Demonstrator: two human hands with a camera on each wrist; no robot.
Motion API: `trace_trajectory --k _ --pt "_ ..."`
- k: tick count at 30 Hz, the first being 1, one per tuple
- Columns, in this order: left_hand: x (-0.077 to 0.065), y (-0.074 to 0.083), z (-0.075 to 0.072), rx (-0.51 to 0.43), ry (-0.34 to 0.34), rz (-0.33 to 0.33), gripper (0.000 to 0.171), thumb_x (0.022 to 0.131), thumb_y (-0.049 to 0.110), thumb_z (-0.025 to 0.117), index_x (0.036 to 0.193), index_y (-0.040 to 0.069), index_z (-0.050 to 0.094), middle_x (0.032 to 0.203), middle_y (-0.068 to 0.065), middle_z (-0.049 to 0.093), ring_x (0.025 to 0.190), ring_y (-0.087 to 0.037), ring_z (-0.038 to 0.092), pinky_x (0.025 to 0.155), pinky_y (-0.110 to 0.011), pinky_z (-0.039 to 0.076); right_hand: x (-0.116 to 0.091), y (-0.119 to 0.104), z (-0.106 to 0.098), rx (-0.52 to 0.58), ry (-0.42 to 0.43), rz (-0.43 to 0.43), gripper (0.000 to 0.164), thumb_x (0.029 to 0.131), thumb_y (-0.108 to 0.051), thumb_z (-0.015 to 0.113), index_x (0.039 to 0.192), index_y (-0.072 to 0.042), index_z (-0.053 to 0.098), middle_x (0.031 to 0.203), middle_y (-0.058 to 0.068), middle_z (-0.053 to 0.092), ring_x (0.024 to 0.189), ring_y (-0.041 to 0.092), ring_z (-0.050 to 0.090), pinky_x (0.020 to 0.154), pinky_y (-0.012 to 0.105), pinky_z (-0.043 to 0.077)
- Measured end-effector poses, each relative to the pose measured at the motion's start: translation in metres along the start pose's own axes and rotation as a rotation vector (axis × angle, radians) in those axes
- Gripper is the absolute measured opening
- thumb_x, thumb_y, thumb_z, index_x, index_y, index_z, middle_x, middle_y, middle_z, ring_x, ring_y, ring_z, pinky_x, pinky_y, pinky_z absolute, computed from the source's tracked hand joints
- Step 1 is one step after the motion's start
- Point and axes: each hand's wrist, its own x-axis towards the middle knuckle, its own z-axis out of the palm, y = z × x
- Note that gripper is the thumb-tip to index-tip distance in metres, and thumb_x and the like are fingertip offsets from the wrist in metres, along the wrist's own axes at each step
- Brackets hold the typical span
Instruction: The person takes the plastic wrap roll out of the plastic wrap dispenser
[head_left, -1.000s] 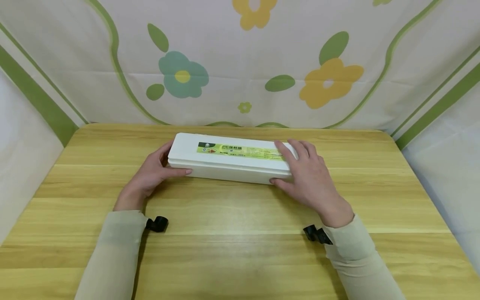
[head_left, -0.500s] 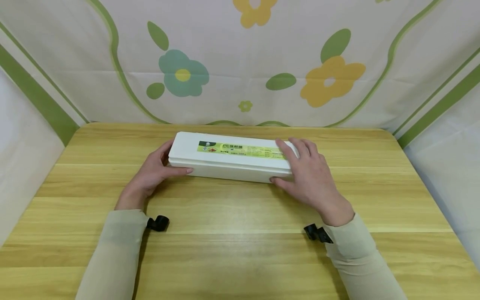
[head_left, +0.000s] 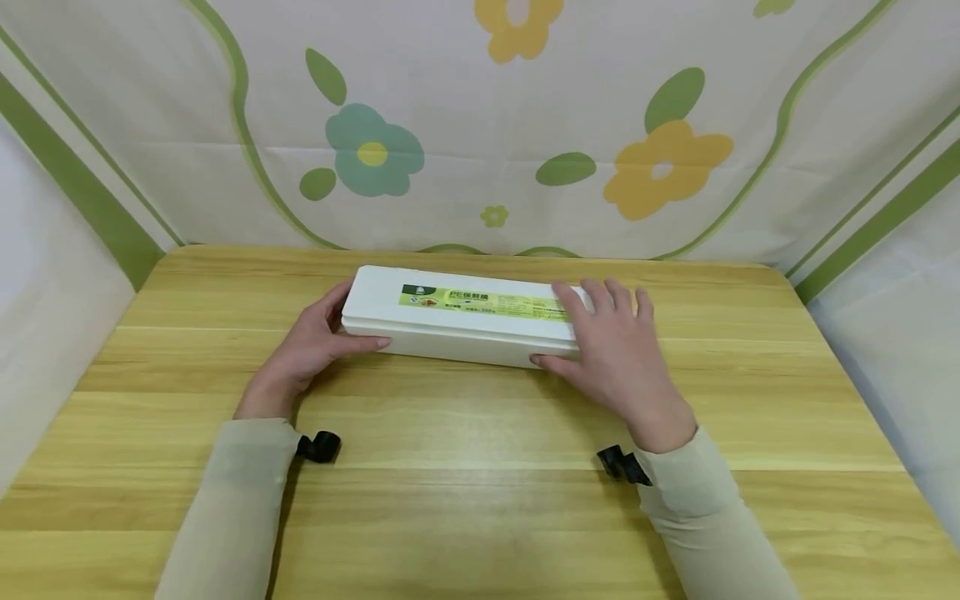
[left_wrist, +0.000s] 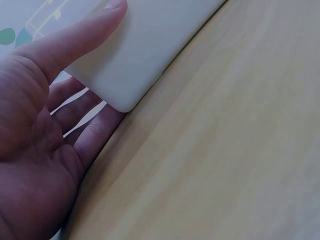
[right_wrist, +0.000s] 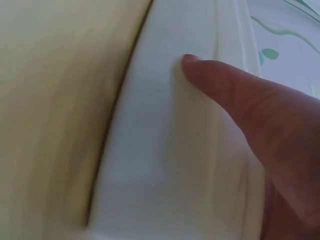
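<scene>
A long white cling film box (head_left: 457, 343) with a green and yellow label (head_left: 483, 302) lies on the wooden table, its lid down and a seam running along the front. My left hand (head_left: 307, 346) holds its left end, the thumb on the front face and the other fingers round the end and back, partly hidden. In the left wrist view that thumb (left_wrist: 85, 40) lies along the white side. At the right end my right hand (head_left: 618, 354) grips the box, thumb (right_wrist: 220, 80) against the front face and fingers spread over the lid.
The wooden table (head_left: 450, 483) extends toward me and to both sides of the box. Behind it hangs a white cloth (head_left: 465, 108) printed with flowers, and more cloth flanks both sides. Black wrist mounts (head_left: 321, 447) stick out from the sleeves.
My right hand has slid slightly left along the box, its fingers now spread wider apart. The left hand and the box stay in place; the head view has shifted a little.
</scene>
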Motion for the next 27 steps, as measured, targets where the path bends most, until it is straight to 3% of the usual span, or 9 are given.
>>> trace_trajectory --k 3,6,9,13,16,20,27 --pt "-0.001 0.0 -0.001 0.005 0.01 -0.003 0.103 0.084 0.012 0.094 0.168 0.028 0.037 0.165 0.0 0.048 0.145 -0.016 0.045 0.114 -0.017 0.038 0.009 -0.009 0.0 0.011 -0.041 -0.008 0.107 0.082 -0.072 0.082 0.163 -0.015 0.042 0.159 0.021 0.051 0.149 0.047 0.041 0.121 0.078 0.022" --pt "-0.002 -0.001 -0.001 0.011 0.012 -0.006 0.103 0.084 0.012 0.094 0.169 0.027 0.037 0.165 -0.001 0.048 0.146 -0.016 0.044 0.121 -0.028 0.035 0.021 -0.022 0.003 0.023 -0.074 -0.035 0.11 0.084 -0.078 0.077 0.166 -0.015 0.038 0.162 0.017 0.05 0.151 0.043 0.04 0.124 0.076 0.019" --pt "-0.003 -0.001 -0.001 0.012 0.012 -0.009 0.103 0.084 0.012 0.094 0.169 0.026 0.037 0.165 -0.001 0.048 0.148 -0.017 0.042 0.126 -0.038 0.031 0.032 -0.037 0.006 0.023 -0.096 -0.065 0.11 0.084 -0.081 0.073 0.168 -0.019 0.036 0.162 0.012 0.05 0.151 0.041 0.043 0.125 0.069 0.023" --pt "-0.003 -0.002 0.0 0.005 0.012 -0.013 0.103 0.084 0.013 0.094 0.168 0.029 0.037 0.164 0.001 0.048 0.146 -0.017 0.044 0.121 -0.032 0.036 0.045 -0.059 0.009 -0.009 -0.121 -0.098 0.109 0.085 -0.084 0.069 0.169 -0.024 0.034 0.161 0.01 0.052 0.148 0.041 0.047 0.12 0.063 0.034" --pt "-0.004 -0.002 0.001 0.001 0.012 -0.015 0.103 0.084 0.014 0.095 0.168 0.031 0.038 0.164 0.002 0.049 0.146 -0.017 0.045 0.118 -0.028 0.038 0.053 -0.077 0.011 -0.025 -0.119 -0.124 0.109 0.085 -0.085 0.069 0.169 -0.026 0.033 0.161 0.009 0.052 0.146 0.04 0.05 0.118 0.063 0.036" --pt "-0.005 -0.002 0.003 -0.007 0.01 -0.007 0.102 0.084 0.013 0.094 0.168 0.032 0.038 0.165 0.003 0.048 0.149 -0.017 0.042 0.122 -0.035 0.034 0.06 -0.096 0.012 -0.059 -0.11 -0.151 0.107 0.086 -0.086 0.065 0.17 -0.028 0.033 0.162 0.006 0.051 0.145 0.038 0.052 0.116 0.063 0.037" --pt "-0.004 -0.003 0.004 -0.005 0.006 0.001 0.102 0.084 0.014 0.094 0.168 0.032 0.038 0.165 0.004 0.047 0.151 -0.017 0.04 0.126 -0.044 0.031 0.063 -0.107 0.017 -0.134 -0.077 -0.168 0.102 0.091 -0.088 0.056 0.169 -0.028 0.034 0.159 0.006 0.054 0.143 0.035 0.055 0.112 0.059 0.042"
